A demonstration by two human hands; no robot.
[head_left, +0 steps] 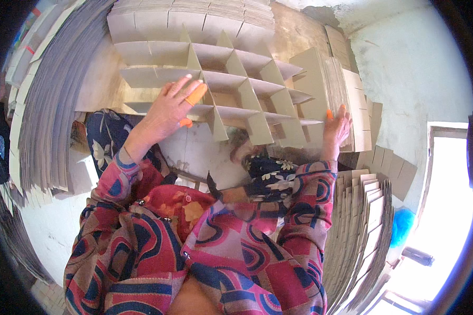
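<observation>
A cardboard divider grid [227, 82] of interlocked strips lies before me, its cells standing upright. My left hand [168, 107] reaches over the grid's left side, fingers stretched and apart, with orange covers on one finger and the thumb. Its fingertips are at a long strip, though contact is hard to make out. To the right, my right hand [337, 130] is at the near end of a stack of cardboard strips [337, 84]. Its fingers point away from me, slightly apart, with an orange cover on one digit. I see nothing held in either hand.
More slotted cardboard strips [194, 23] lie stacked behind the grid. Tall stacks of cardboard sheets [52, 100] stand at the left, others [355, 226] at the lower right. A pale wall [404, 68] and bright doorway [441, 194] are at the right, near a blue plastic bag [402, 227].
</observation>
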